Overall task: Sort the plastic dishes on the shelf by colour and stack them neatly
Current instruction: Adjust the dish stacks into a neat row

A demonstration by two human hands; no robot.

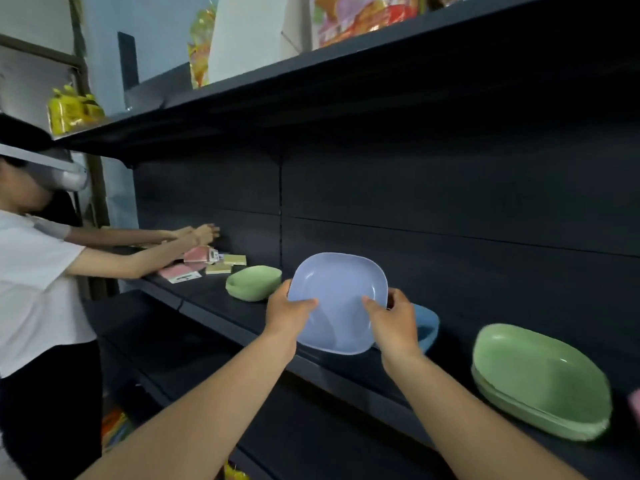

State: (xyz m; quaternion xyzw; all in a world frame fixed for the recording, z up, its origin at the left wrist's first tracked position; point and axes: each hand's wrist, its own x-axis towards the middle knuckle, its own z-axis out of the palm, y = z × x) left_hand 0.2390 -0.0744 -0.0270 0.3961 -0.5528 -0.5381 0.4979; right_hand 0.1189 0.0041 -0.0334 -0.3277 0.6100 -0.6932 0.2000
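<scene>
A pale lilac-blue square plastic dish (337, 292) is tilted toward me above the dark shelf (221, 306). My left hand (289, 311) grips its left edge and my right hand (394, 320) grips its right edge, thumbs inside the bowl. Behind my right hand a darker blue dish (427, 327) rests on the shelf, mostly hidden. A green dish (254, 282) lies upside down to the left. At the right, a stack of green dishes (540, 379) sits upright near the shelf's front edge.
Another person (38, 278) stands at the left and reaches over pink and yellow packets (207, 265) on the same shelf. The upper shelf (346, 60) overhangs and carries snack bags. A pink object (635, 405) peeks in at the right edge.
</scene>
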